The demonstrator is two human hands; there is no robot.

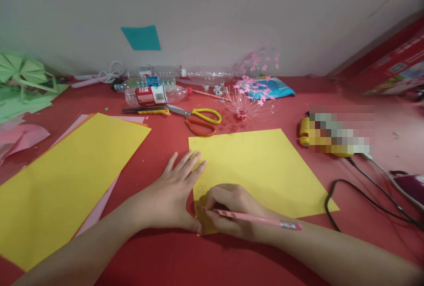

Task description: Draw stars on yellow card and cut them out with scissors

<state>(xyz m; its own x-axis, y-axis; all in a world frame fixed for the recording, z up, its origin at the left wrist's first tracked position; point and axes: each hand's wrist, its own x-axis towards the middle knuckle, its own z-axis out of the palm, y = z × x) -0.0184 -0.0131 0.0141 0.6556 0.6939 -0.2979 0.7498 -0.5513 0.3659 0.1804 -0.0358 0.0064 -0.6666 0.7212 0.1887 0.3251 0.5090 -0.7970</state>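
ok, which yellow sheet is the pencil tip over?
The yellow sheet on the right: the pink pencil, in the right hand, points at its left margin near a drawn star. The other yellow sheet lies left, over pink paper.

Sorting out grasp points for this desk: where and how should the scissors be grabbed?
Likely best by the handle loops of the scissors, coming from the right, above the yellow sheet just in front. The loops point right, spread apart. The blades point left, their tip by the utility knife, with the red-labelled bottle behind, so that end looks crowded.
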